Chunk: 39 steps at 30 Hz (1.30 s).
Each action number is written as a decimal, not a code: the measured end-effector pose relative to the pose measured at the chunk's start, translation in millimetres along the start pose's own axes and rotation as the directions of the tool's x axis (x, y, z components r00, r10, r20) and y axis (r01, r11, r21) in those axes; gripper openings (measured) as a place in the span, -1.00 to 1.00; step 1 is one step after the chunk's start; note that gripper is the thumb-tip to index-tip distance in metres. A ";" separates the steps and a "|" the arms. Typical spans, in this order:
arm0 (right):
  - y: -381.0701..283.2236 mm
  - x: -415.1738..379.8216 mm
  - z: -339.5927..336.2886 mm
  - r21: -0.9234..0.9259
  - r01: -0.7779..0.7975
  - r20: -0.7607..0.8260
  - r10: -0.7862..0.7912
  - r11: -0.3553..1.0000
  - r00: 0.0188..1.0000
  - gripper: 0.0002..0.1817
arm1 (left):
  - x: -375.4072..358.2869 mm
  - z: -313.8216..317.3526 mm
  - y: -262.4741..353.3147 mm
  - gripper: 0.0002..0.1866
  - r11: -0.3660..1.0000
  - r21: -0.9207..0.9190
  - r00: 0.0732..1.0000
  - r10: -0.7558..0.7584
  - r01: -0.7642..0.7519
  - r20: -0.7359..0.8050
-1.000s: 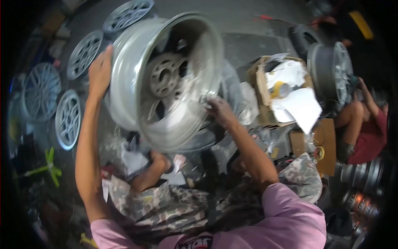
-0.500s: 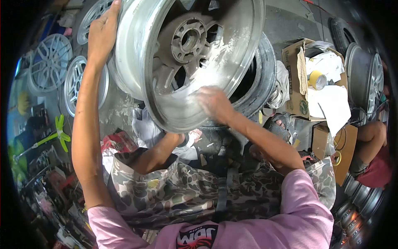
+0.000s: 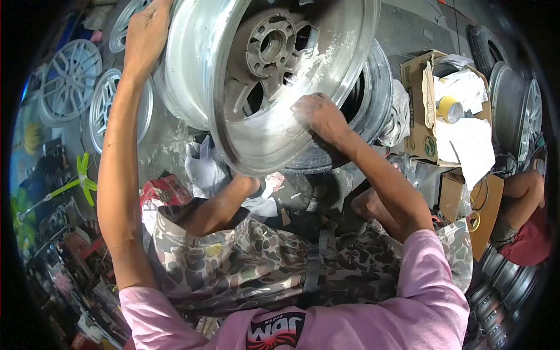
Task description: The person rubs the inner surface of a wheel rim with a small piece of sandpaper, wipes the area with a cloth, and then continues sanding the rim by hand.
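A large alloy wheel rim [image 3: 192, 70] is tilted in front of me, its hollow inner side facing me and its spokes and hub deep inside. My left hand [image 3: 147, 35] grips the outer edge of the rim at the upper left, fingers partly hidden. Inside the barrel, my right hand [image 3: 322, 118] presses on the inner wall with its fingers bent together. What lies under those fingers, if anything, is hidden. Bright whitish patches show on the inner wall near the hand. Behind and below the rim sits a black tire [image 3: 379, 93].
Several silver wheels [image 3: 70, 81] lie at the left. A cardboard box [image 3: 417, 111] with papers and a yellow tape roll [image 3: 449, 109] stands right. Beyond it are another rim [image 3: 506, 108] and a tire [image 3: 485, 49]. Another person's bent knee [image 3: 525, 189] shows at far right.
My right hand has moved up and to the right along the inner wall. The rim has shifted slightly to the right and up, with my left hand still at its edge.
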State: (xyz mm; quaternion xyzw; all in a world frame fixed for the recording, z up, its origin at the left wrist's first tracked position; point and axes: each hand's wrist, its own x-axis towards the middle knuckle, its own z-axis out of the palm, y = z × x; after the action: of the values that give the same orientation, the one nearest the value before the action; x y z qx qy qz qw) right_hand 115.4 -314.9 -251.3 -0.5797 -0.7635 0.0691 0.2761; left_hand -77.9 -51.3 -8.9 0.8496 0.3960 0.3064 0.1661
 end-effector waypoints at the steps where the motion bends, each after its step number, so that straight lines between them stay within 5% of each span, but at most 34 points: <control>1: -3.0 0.3 0.6 -0.049 0.013 0.032 -0.011 0.999 0.999 -0.71 | 1.4 -0.6 -3.9 -0.39 1.000 0.000 1.000 -0.003 0.003 -0.004; 2: -13.4 -2.2 4.7 -0.052 0.018 0.035 -0.016 0.998 0.999 -0.71 | 3.4 -0.9 -7.8 -0.39 0.999 -0.023 1.000 -0.021 0.022 0.018; 4: -54.1 2.2 2.7 0.228 -0.016 0.043 0.006 0.974 0.999 -0.71 | 3.9 -2.3 -9.5 -0.39 0.998 -0.048 0.998 -0.045 0.046 0.039; 6: -34.3 -1.2 5.4 0.235 -0.001 0.078 -0.017 0.972 0.997 -0.72 | 2.4 -3.4 -11.7 -0.39 0.995 0.104 1.000 -0.007 0.006 0.006; 8: 10.3 -1.3 4.4 -0.004 0.139 -0.036 -0.139 0.990 0.990 -0.70 | 6.3 1.9 -25.0 -0.38 0.998 0.058 1.000 -0.026 0.026 -0.001; 11: -31.2 -3.5 2.4 0.120 -0.022 0.091 0.011 0.993 0.996 -0.66 | 14.8 9.7 -54.5 -0.36 1.000 -0.021 1.000 -0.015 0.015 0.005; 13: -52.1 -3.0 -7.1 0.262 -0.038 0.112 0.009 0.964 0.994 -0.60 | 35.5 28.8 -131.0 -0.36 0.924 -0.295 0.927 -0.312 0.244 -0.210; 14: -35.9 -6.9 -0.7 0.270 -0.045 0.112 0.015 0.962 0.994 -0.60 | 25.6 21.0 -101.7 -0.36 0.924 -0.289 0.928 -0.313 0.249 -0.202; 16: 18.3 -14.5 14.3 0.016 0.130 0.002 -0.130 0.991 0.992 -0.52 | 3.8 -1.2 -7.6 -0.35 0.990 0.032 0.990 -0.140 0.139 0.032; 17: 13.3 -2.8 -4.2 0.023 -0.004 0.119 0.001 1.000 0.993 -0.60 | 14.2 6.9 -39.7 -0.35 0.990 0.032 0.989 -0.141 0.140 0.033; 19: -23.6 -6.4 4.1 0.085 0.004 0.063 -0.009 0.996 0.998 -0.67 | 44.6 29.3 -130.1 -0.34 0.881 -0.363 0.912 -0.379 0.303 -0.159; 20: -42.2 -10.9 6.2 0.149 0.012 0.011 -0.014 0.989 1.000 -0.73 | 34.4 22.6 -102.8 -0.34 0.878 -0.368 0.909 -0.384 0.306 -0.161; 22: -42.2 -10.5 1.0 0.266 -0.028 0.008 0.027 0.964 1.000 -0.75 | 2.4 -1.6 -6.1 -0.34 0.993 -0.021 0.992 -0.117 0.118 0.041; 24: -5.5 -5.3 -3.6 0.031 0.124 0.003 -0.124 0.992 0.992 -0.69 | -4.5 -1.0 11.9 -0.36 0.994 -0.050 0.994 -0.101 0.102 0.033; 26: -4.2 -3.2 -2.3 0.037 0.013 0.087 -0.016 0.999 0.996 -0.65 | -3.9 -3.3 11.2 -0.38 0.993 -0.076 0.996 -0.091 0.091 0.008; 28: -40.6 -11.4 1.2 0.252 -0.086 0.151 0.048 0.964 0.987 -0.54 | 2.1 -0.2 -2.9 -0.41 0.995 -0.077 0.998 -0.066 0.067 0.009; 29: -48.8 -11.5 -2.8 0.250 -0.037 0.026 0.031 0.968 0.999 -0.76 | 15.3 7.8 -37.0 -0.41 0.994 -0.080 0.997 -0.071 0.071 0.008; 31: -9.8 -15.3 3.9 0.168 0.053 -0.015 -0.051 0.984 0.999 -0.70 | 46.8 25.6 -119.5 -0.44 0.821 -0.493 0.913 -0.391 0.288 -0.118; 32: 6.3 -14.7 6.4 0.073 0.151 -0.050 -0.147 0.986 0.988 -0.62 | 37.5 19.4 -94.3 -0.44 0.823 -0.491 0.913 -0.389 0.286 -0.120; 33: 5.8 -6.4 -3.1 0.061 -0.013 0.035 0.011 0.998 0.999 -0.59 | 17.1 7.8 -42.8 -0.44 0.945 -0.273 0.975 -0.209 0.181 -0.078; 34: -3.4 -4.0 -1.1 0.058 -0.005 0.032 0.003 0.998 0.999 -0.59 | 4.9 0.5 -7.2 -0.44 0.998 -0.051 0.999 -0.036 0.036 0.003; 36: -38.8 -11.1 4.0 0.193 0.043 -0.118 -0.020 0.980 0.993 -0.69 | -2.1 0.4 7.7 -0.44 0.994 -0.093 0.998 -0.057 0.057 0.003; 37: -47.1 -12.3 0.8 0.254 -0.069 0.060 0.055 0.965 0.997 -0.68 | -6.0 -0.7 17.0 -0.44 0.997 -0.071 0.999 -0.045 0.043 -0.021; 39: -17.9 -19.1 9.9 0.166 0.005 0.005 -0.005 0.986 1.000 -0.65 | -8.5 -0.7 19.8 -0.43 0.999 -0.040 0.999 -0.029 0.028 -0.026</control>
State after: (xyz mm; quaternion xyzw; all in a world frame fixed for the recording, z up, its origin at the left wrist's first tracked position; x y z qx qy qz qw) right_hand 98.6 -336.1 -258.5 -0.5527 -0.7572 0.1330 0.3216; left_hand -71.3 -70.3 -1.3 0.8362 0.4039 0.3232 0.1819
